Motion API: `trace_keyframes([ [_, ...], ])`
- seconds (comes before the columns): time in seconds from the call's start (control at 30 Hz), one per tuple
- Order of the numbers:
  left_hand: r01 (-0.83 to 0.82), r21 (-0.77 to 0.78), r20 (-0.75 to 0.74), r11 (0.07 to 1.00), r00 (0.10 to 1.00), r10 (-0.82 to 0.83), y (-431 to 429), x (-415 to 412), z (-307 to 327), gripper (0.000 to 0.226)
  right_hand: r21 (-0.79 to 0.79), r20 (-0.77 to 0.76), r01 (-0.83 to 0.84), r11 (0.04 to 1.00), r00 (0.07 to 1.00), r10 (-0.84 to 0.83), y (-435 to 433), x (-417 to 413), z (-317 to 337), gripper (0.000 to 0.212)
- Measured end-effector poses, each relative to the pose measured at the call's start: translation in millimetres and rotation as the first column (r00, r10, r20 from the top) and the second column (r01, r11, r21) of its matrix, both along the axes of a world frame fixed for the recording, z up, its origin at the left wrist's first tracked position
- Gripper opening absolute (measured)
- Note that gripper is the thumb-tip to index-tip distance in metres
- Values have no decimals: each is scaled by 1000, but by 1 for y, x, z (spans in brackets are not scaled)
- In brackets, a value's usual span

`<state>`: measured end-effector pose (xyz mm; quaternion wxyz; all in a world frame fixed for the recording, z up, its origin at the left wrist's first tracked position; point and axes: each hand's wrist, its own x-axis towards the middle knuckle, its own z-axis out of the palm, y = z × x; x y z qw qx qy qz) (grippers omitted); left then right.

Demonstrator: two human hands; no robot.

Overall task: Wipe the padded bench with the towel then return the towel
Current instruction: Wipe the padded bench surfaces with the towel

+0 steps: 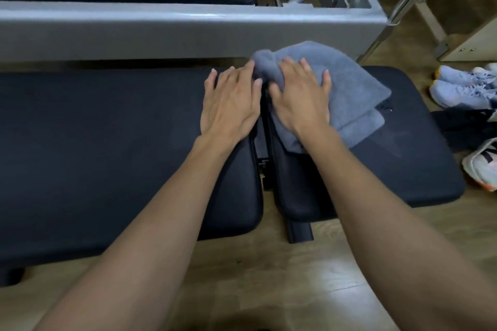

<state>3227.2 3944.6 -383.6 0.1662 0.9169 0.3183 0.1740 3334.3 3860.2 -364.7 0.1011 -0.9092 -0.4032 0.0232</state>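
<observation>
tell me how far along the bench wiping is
Done: hard to judge; no wiped area is tellable. In hand: right hand presses the grey towel flat on the bench's right pad, left hand touching its bunched edge. Left: the long left pad, then returning the towel.

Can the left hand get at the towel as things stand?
Likely yes. The left hand lies flat on the bench pad, fingertips at the bunched edge of the grey towel, nothing between them. The right hand presses on the towel.
</observation>
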Motion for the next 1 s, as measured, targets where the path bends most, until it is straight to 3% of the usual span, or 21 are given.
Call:
trace_keyframes([
  [0.2, 0, 73, -33, 997, 999, 2, 1, 2, -3, 50, 12, 32, 22, 1000, 999, -23, 24, 13, 0, 40],
  [0.4, 0, 22, 38, 1000, 999, 0, -6, -3, 8, 34, 14, 0, -47, 999, 999, 47, -56, -35, 4, 55],
  [0.67, 74, -112, 66, 991, 996, -67, -28, 27, 15, 42, 92, 74, 15, 996, 997, -22, -151, -83, -8, 53],
  [0.83, 122, -198, 165, 973, 982, -90, -25, 54, 14, 43, 75, 37, 54, 996, 998, -57, -112, -22, -3, 48],
  [1.0, 83, -178, 148, 981, 987, -57, -22, 60, 8, 39, 84, 32, 137, 987, 990, -140, -45, 67, -2, 39],
])
